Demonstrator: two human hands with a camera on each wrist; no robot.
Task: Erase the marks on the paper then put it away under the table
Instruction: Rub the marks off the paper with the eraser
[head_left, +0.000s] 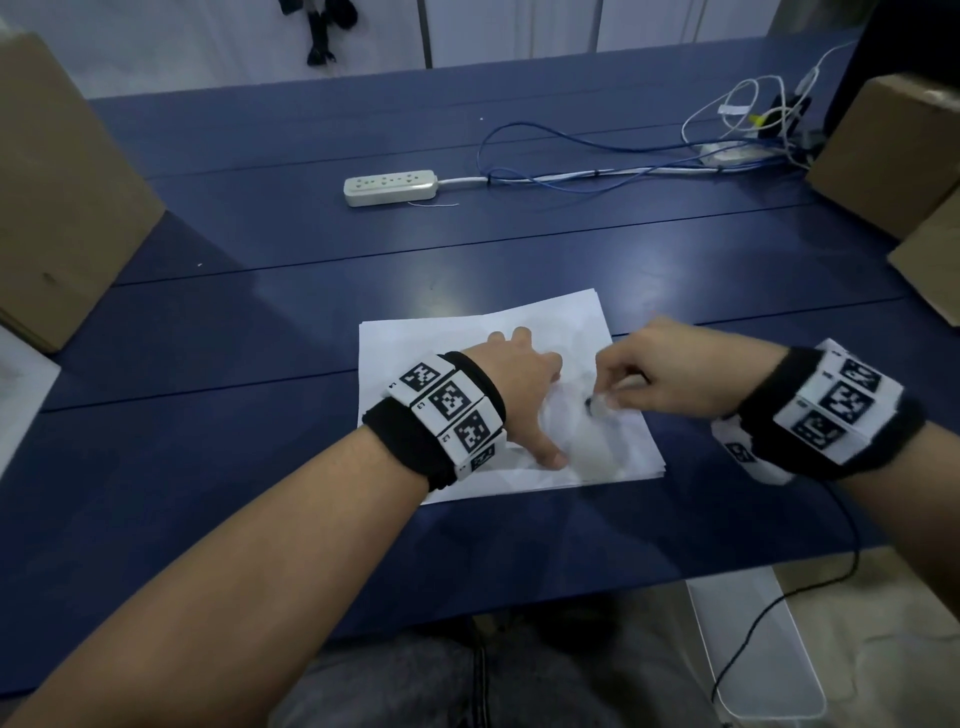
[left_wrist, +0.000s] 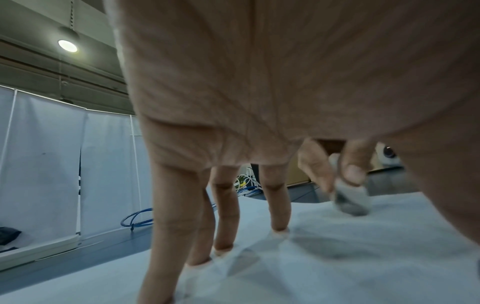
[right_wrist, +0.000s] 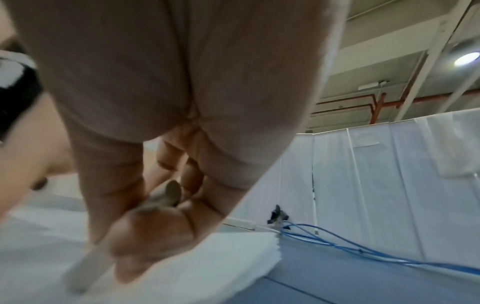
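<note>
Blue table (head_left: 260, 467): paper (head_left: 415, 338), power strip (head_left: 389, 187), cables (head_left: 571, 156), probably cardboard boxes (head_left: 67, 197).

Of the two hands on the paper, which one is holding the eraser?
The right hand pinches the eraser, its dirty tip on the paper. The left hand holds nothing; its spread fingers press the sheet flat.

It looked like a makeshift lab or recording bay inside an industrial hall: white fabric partitions (right_wrist: 389, 185) walled off a blue table (head_left: 260, 519), under a bare ceiling with red pipes (right_wrist: 363, 105). Cardboard boxes (head_left: 62, 192), a power strip (head_left: 389, 187) and loose network cables (head_left: 571, 156) sat around
</note>
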